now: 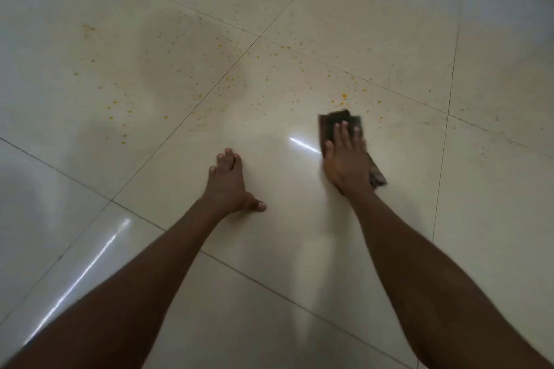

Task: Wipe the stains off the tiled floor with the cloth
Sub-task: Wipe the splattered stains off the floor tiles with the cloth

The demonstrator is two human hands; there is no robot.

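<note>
The fingers (344, 135) of the right hand (346, 163) are laid straight and close together, pressed flat on a dark brown cloth (340, 121); nothing is gripped. The left hand (229, 181) is set flat on the bare tile, its fingers extended and bunched, its thumb spread out to the right, and nothing is held by it.

A glossy cream tiled floor (269, 249) with thin dark grout lines is seen all around the hands, and streaks of reflected light are carried on it. Small orange-yellow stains (344, 96) are scattered over the tiles beyond both hands, the nearest cluster lying just past the cloth's far edge.

The cloth is spread under the right palm and fingers, its far end showing beyond the fingertips and a corner showing beside the wrist on the right. Its long axis is run along the hand, away from the person and slightly leftward.
</note>
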